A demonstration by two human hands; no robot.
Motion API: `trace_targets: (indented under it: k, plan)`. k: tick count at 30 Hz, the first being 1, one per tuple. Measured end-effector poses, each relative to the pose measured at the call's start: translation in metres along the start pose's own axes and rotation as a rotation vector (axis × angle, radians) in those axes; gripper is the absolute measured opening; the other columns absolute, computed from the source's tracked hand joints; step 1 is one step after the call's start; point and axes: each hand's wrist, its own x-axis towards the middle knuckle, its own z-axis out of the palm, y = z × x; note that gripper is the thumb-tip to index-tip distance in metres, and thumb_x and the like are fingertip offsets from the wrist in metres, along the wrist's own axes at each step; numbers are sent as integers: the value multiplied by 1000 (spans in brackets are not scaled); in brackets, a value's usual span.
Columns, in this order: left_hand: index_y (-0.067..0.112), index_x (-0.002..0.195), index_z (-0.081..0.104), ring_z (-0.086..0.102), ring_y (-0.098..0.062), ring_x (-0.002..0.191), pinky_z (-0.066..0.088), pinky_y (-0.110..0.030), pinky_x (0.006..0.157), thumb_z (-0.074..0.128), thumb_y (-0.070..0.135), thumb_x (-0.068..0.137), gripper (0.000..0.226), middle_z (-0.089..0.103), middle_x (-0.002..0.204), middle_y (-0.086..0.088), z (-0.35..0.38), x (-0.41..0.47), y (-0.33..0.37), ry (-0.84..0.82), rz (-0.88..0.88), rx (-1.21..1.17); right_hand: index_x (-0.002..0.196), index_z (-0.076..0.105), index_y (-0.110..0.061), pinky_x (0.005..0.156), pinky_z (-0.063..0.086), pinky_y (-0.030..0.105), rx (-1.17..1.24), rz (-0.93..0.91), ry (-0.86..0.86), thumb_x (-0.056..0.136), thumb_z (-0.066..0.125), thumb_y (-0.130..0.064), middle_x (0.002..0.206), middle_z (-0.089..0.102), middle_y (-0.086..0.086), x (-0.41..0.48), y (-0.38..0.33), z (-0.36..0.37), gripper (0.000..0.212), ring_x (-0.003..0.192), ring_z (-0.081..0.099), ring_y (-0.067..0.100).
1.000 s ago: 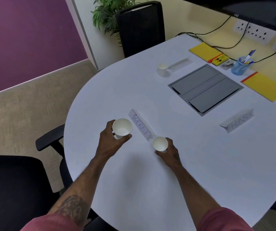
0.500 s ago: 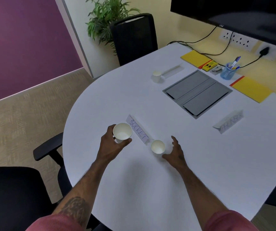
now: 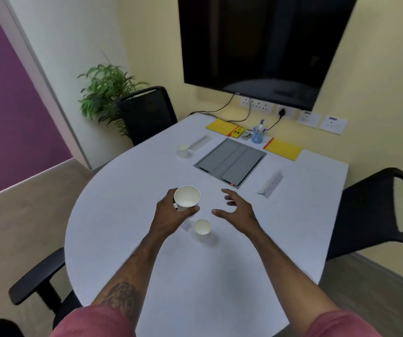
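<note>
My left hand [image 3: 169, 215] grips a white paper cup [image 3: 187, 197] and holds it raised above the white table [image 3: 127, 239], mouth tilted toward me. A second, smaller white paper cup [image 3: 202, 228] stands upright on the table just below and right of it. My right hand [image 3: 238, 209] hovers above the table, fingers spread and holding nothing, up and to the right of the standing cup. A folded paper name card [image 3: 186, 224] is mostly hidden behind my left hand.
A third cup [image 3: 183, 150] stands at the far left beside a paper card. A grey cable hatch [image 3: 231, 162] is set into the table's middle. Yellow folders [image 3: 283, 149], a blue pen holder [image 3: 257, 135], another name card [image 3: 271, 184], black chairs [image 3: 375, 212] and a wall screen [image 3: 256, 45] surround.
My right hand let go of the small cup, which now stands on the table, and lifted away to the right. My left hand raised its cup. The view tilted up.
</note>
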Motion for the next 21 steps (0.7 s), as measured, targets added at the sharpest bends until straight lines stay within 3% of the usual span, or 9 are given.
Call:
trace_targets:
  k: [7, 13, 17, 21]
  plan:
    - [24, 128, 55, 58, -12, 107, 45, -22, 84, 87, 42, 68, 70, 63, 118, 8, 41, -4, 43, -138, 56, 20, 135, 49, -43, 91, 50, 25, -66, -40, -53, 61, 90, -47, 120, 63, -6, -43, -29, -35, 85, 112, 58, 4]
    - [26, 123, 56, 58, -4, 103, 45, -17, 77, 88, 37, 69, 63, 64, 113, 10, 108, -14, 92, -286, 112, 6, 138, 48, -34, 86, 48, 20, -79, -15, 70, 63, 90, -44, 118, 63, -9, -76, -22, -96, 87, 112, 58, 4]
    - [28, 122, 57, 58, -3, 104, 45, -17, 74, 87, 41, 64, 67, 64, 113, 14, 171, -25, 124, -390, 137, -23, 133, 51, -36, 86, 52, 21, -51, 7, 173, 60, 89, -49, 115, 67, -12, -96, 5, -153, 83, 108, 62, 0]
    - [31, 120, 60, 60, -5, 105, 46, -19, 77, 82, 53, 56, 71, 66, 113, 16, 245, -33, 152, -482, 163, -35, 133, 52, -29, 83, 52, 19, -41, 36, 257, 69, 85, -40, 113, 69, -10, -116, 36, -217, 73, 105, 63, -2]
